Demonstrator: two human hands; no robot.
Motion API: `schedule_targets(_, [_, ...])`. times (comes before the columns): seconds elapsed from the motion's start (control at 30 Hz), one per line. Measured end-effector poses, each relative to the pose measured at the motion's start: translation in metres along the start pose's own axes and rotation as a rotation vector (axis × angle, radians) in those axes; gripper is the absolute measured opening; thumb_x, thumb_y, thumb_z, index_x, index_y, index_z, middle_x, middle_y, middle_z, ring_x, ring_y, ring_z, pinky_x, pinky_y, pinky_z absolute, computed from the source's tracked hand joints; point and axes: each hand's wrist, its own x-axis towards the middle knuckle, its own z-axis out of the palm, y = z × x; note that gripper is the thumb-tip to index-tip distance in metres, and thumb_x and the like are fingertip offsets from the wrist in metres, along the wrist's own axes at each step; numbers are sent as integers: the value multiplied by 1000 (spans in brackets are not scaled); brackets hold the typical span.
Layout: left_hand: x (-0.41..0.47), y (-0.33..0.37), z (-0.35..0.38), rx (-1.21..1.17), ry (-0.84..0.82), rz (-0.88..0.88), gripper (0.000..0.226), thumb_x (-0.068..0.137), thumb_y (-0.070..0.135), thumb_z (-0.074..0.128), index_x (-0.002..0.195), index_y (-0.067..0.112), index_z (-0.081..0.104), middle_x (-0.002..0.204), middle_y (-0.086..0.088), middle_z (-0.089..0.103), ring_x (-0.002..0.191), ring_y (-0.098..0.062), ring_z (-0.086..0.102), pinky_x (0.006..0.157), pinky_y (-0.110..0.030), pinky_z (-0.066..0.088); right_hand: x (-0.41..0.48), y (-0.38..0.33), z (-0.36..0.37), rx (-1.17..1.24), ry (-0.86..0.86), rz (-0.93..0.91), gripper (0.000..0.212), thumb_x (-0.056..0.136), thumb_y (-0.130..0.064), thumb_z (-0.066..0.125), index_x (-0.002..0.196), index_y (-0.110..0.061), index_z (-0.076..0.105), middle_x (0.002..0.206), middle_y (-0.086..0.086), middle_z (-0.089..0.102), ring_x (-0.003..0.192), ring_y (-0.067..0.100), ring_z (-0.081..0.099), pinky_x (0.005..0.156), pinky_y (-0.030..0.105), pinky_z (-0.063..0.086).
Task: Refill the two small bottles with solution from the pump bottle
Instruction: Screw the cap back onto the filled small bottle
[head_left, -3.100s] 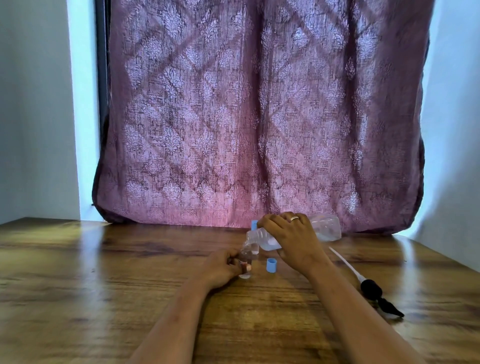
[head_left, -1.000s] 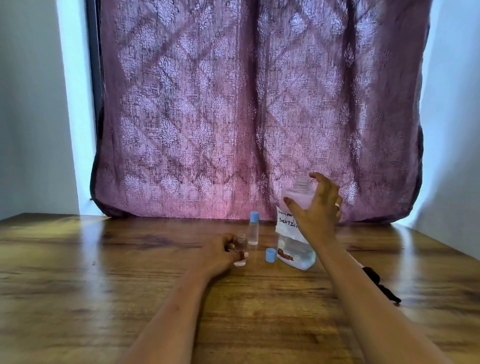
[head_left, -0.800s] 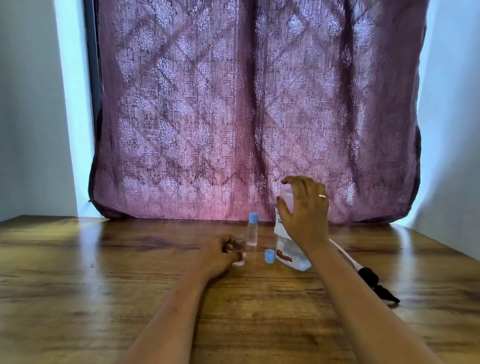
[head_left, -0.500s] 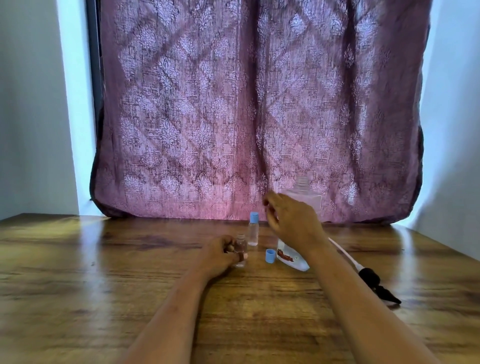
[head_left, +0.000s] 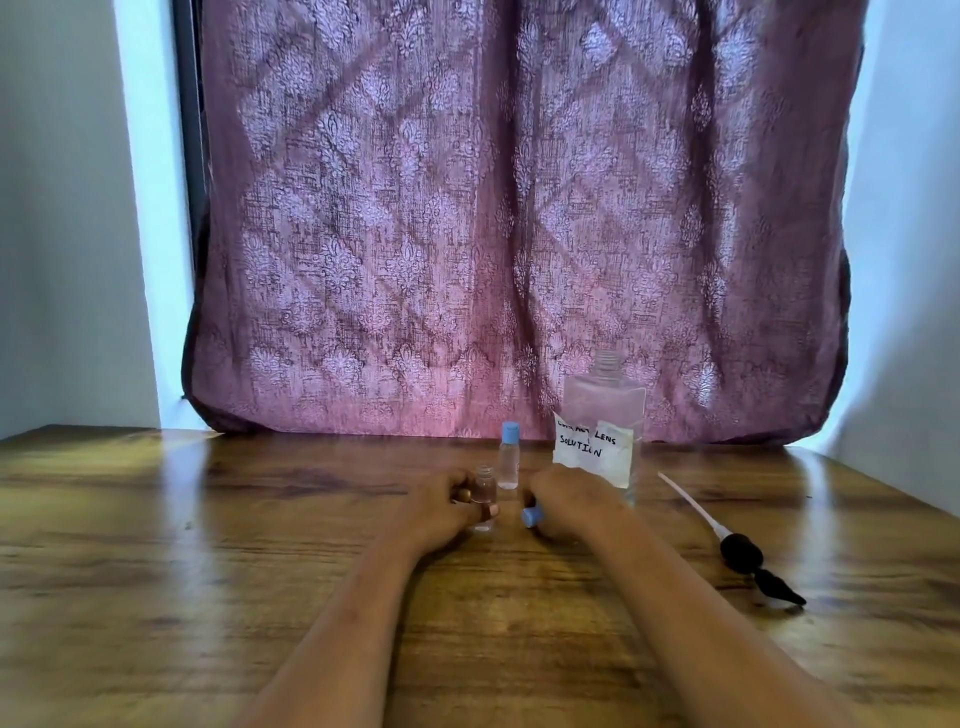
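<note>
Wooden table (head_left: 208, 545): brown grained top bearing every item; a purple patterned curtain (head_left: 519, 208) hangs behind its far edge.
Pump bottle (head_left: 605, 410): upright, long axis vertical, open threaded neck pointing up; a white handwritten label faces the camera. It stands just behind the right hand (head_left: 566, 499), which covers its lower left corner.
Pump head (head_left: 743, 553): lies flat on the table, right of the right forearm, long axis diagonal; its thin white tube points away toward the pump bottle, its black spout toward the near right.
Open small bottle (head_left: 484, 491): clear, upright, bare neck pointing up, base on the table; it sits between the two hands, against the left hand (head_left: 441, 506).
Capped small bottle (head_left: 508, 462): upright, blue top pointing up, just behind the open small bottle, beyond the gap between the hands; neither hand appears to touch it.
Loose cap (head_left: 531, 515): blue, tipped onto its side, just right of the open small bottle, at the left edge of the right hand.
Left hand: rests on the table, fingers and thumb curled round the open small bottle.
Right hand: knuckles up, fingers bent down over the loose cap and seemingly pinching it; the fingertips are hidden and blurred.
</note>
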Motion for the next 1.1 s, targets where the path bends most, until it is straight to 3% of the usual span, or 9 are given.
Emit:
schedule_targets(0.23, [-4,4,-1,-11,4,1,21,78,23,77,95,26,66,86,4,68,76,-9,60,73,-24,46,2,3,-2,42,189,-80,23,82,-23,64,103,-20,56,104,3,62,90,24,60,76,37,52])
schedule_targets(0.4, [-6,6,-1,-32,0,30,19,80,20,75,96,25,65,85,1,67,77,-12,60,69,-21,46,11,3,-11,638,469,-127,24,82,-24,70,102,-17,59,106,0,59,94,14,57,79,26,47])
schedule_targets(0.47, [-7,8,-1,-36,11,39,21,81,22,74,97,27,61,91,0,68,80,-12,61,70,-21,47,11,-4,-12,849,508,-132,22,82,-20,71,101,-17,61,101,-4,60,93,8,56,77,17,45])
schedule_targets(0.53, [-6,9,0,-47,33,41,25,82,23,72,100,30,56,93,-1,66,84,-14,62,74,-26,49,11,-12,-10,973,492,-132,20,85,-20,68,104,-17,63,97,-8,61,93,9,58,77,20,47])
schedule_targets(0.67, [-4,7,1,-46,36,45,17,83,23,72,97,26,62,89,-4,68,76,-14,61,71,-29,50,12,-20,-5,965,402,-146,22,88,-16,64,110,-16,61,96,-7,62,77,0,59,67,4,43])
schedule_targets(0.73, [-4,5,1,-65,42,51,13,82,21,72,94,25,66,85,-4,69,70,-12,60,67,-27,47,11,-21,-2,921,336,-144,25,89,-15,62,114,-19,59,95,-8,58,64,-4,57,62,11,47])
schedule_targets(0.8, [-3,4,1,-57,50,58,12,82,20,73,91,26,66,81,-1,69,68,-10,59,63,-24,46,11,-19,0,868,327,-146,25,89,-16,62,114,-22,61,95,-8,59,77,1,59,68,17,47])
schedule_targets(0.87, [-3,3,2,-53,46,64,13,82,20,73,89,28,65,77,4,68,67,-9,60,60,-19,45,11,-17,-2,866,331,-159,24,87,-14,65,109,-23,63,97,-6,62,91,7,61,70,8,41])
schedule_targets(1.1, [-2,3,2,-35,46,60,22,83,18,72,104,15,68,81,1,69,73,-11,62,67,-23,48,11,-18,-4,817,314,-218,31,88,-3,60,117,-12,63,115,2,64,99,2,53,71,-7,33])
